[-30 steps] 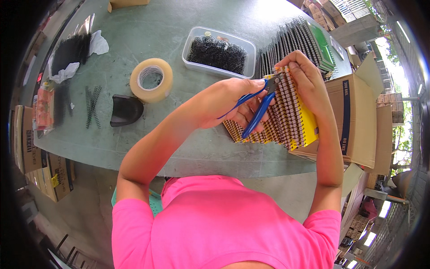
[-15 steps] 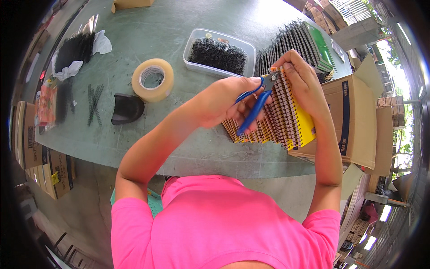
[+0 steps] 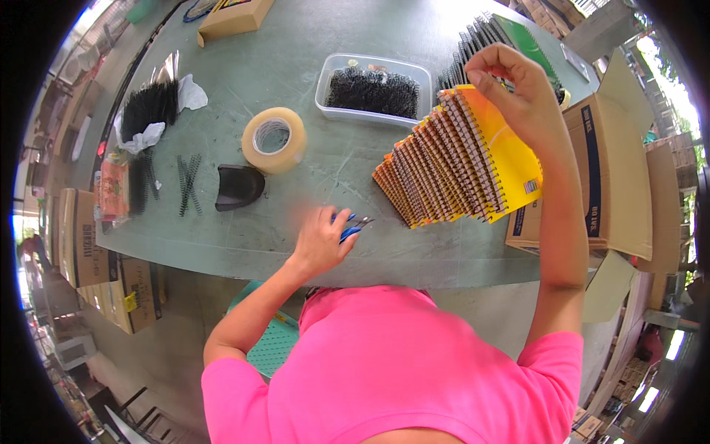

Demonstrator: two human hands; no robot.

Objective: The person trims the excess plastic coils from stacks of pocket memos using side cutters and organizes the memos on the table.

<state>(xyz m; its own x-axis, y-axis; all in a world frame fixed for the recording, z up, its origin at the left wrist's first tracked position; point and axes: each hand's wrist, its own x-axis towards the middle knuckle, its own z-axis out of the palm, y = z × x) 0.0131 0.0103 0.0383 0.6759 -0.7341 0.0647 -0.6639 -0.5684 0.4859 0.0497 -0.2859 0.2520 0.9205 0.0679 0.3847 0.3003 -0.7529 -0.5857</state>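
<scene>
My left hand (image 3: 318,243) is wrapped around the blue handles of small wire cutters (image 3: 350,234), held low over the near part of the table, with the metal jaws pointing right. A fanned stack of spiral notebooks (image 3: 451,166) with yellow-orange covers stands to the right, its coil edges turned toward the left. Over the far corner of the yellow top notebook (image 3: 514,152) is my right hand (image 3: 514,85). Its thumb and forefinger are pinched; whatever may be between them is too small to make out.
On the green table (image 3: 347,177) are a clear bin (image 3: 333,112) of black coils, a tape roll (image 3: 301,140), a black curved piece (image 3: 240,186) and loose coils (image 3: 189,185). Black-coiled notebooks (image 3: 518,41) stand at the back right, beside an open cardboard box (image 3: 621,177).
My left hand has drawn the wire cutters away from the notebook coils, down and to the left. My right hand has lifted up off the stack's corner.
</scene>
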